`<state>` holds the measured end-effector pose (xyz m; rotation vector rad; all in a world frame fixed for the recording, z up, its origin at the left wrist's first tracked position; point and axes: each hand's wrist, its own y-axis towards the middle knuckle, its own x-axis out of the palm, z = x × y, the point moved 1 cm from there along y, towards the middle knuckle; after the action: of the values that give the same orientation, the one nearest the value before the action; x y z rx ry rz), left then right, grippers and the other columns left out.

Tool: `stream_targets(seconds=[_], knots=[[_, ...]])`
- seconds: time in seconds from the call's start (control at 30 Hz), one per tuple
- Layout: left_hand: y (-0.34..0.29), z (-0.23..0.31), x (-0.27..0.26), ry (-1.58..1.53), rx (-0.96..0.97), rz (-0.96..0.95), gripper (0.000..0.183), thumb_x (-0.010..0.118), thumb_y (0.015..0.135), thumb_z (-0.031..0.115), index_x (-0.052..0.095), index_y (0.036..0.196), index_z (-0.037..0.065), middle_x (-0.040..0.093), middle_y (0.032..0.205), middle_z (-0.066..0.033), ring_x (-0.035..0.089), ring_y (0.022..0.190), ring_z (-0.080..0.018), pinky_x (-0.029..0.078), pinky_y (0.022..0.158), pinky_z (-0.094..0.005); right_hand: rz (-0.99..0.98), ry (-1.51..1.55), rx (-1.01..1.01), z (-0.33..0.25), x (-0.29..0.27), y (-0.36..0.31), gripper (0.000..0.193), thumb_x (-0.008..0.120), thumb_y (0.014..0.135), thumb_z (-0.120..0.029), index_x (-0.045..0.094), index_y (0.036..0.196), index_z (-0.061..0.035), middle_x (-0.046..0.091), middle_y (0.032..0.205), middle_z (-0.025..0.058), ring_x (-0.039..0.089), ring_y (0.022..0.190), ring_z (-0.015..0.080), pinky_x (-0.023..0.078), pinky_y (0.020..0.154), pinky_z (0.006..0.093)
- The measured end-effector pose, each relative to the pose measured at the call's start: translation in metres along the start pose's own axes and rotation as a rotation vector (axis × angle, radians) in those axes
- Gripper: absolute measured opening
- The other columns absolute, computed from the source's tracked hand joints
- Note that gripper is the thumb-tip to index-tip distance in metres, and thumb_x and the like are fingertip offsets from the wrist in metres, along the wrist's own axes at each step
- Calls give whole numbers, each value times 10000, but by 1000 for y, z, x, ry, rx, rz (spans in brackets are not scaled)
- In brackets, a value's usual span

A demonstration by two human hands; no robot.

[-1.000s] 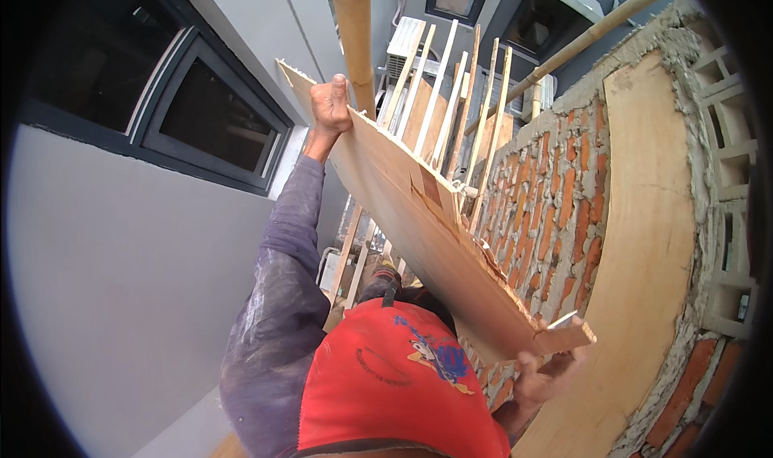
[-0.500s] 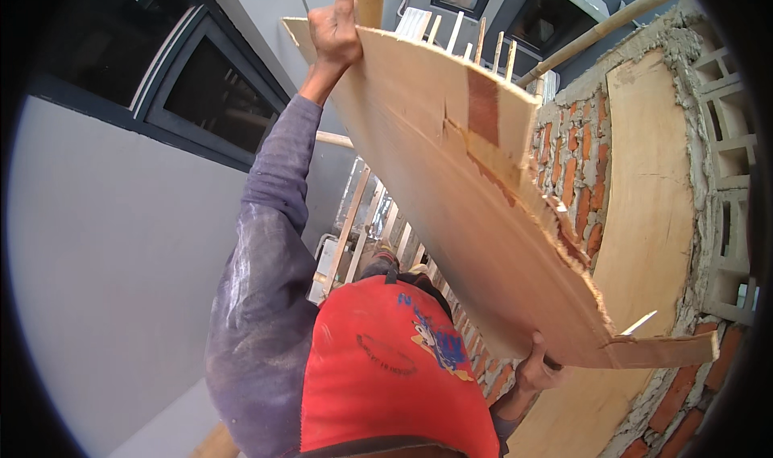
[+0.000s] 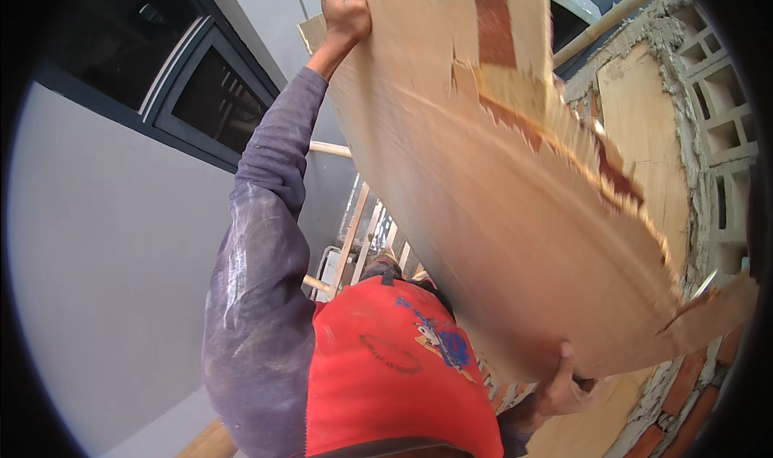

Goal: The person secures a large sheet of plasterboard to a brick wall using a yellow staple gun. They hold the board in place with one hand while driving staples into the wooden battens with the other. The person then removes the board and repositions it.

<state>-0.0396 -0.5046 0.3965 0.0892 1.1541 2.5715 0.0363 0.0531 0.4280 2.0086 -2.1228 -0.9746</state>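
Observation:
Tilted in front of me is a large plywood sheet (image 3: 475, 192), pale brown with a broken, splintered right edge and a reddish-brown strip near its top. My left hand (image 3: 346, 11), arm raised high, grips its upper left edge. At the lower edge my right hand (image 3: 557, 389) holds the sheet, thumb on the near face and the other fingers mostly hidden. A torn piece of plywood (image 3: 717, 317) juts from the sheet's lower right corner.
A grey wall with a dark-framed window (image 3: 213, 91) stands at left. At right are a brick wall (image 3: 684, 402), mortar, hollow blocks (image 3: 725, 120) and a plywood strip (image 3: 644, 120). Wooden slats (image 3: 352, 228) lie below; a bamboo pole (image 3: 612, 19) crosses the upper right.
The plywood sheet has turned its broad face more toward me and shifted up and to the right. Both hands keep their hold; the right has moved slightly right and down.

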Motion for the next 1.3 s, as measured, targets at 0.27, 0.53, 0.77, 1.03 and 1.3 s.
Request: stream_targets(seconds=[0.27, 0.53, 0.77, 1.03, 1.3], knots=[[0, 0, 16, -40, 73, 44, 420, 391, 986, 241, 541, 641, 53, 359, 485, -36, 311, 443, -124, 239, 438, -347, -33, -74, -4, -27, -4, 11, 524, 754, 686, 48, 506, 1146, 92, 552, 1133, 198, 553, 972, 261, 469, 859, 361], [2, -4, 23, -300, -97, 62, 543, 419, 976, 307, 376, 483, 84, 343, 455, 31, 300, 433, -75, 224, 418, -298, -36, -110, 19, -70, -4, 18, 460, 664, 802, 4, 470, 1214, 72, 570, 1099, 152, 564, 975, 206, 451, 860, 312], [-25, -12, 42, -286, -185, 99, 599, 453, 945, 341, 292, 457, 35, 288, 427, 16, 260, 426, -100, 211, 426, -347, -154, -251, -11, -93, -4, 27, 427, 608, 840, 13, 447, 1229, 85, 533, 1158, 165, 542, 1020, 217, 433, 884, 312], [-28, -29, 44, -234, -244, 150, 577, 471, 939, 306, 307, 459, 31, 308, 436, 22, 267, 438, -100, 220, 436, -341, -306, -377, -261, -108, 13, 57, 226, 599, 849, 16, 522, 1055, 67, 546, 943, 91, 527, 855, 156, 399, 784, 235], [-2, -64, 26, -138, -291, 194, 561, 446, 928, 320, 390, 473, -2, 394, 447, -24, 349, 455, -134, 307, 483, -356, -507, -381, -402, -138, 48, 82, 333, 694, 760, 14, 546, 1055, 52, 602, 908, 138, 593, 794, 204, 459, 716, 270]])
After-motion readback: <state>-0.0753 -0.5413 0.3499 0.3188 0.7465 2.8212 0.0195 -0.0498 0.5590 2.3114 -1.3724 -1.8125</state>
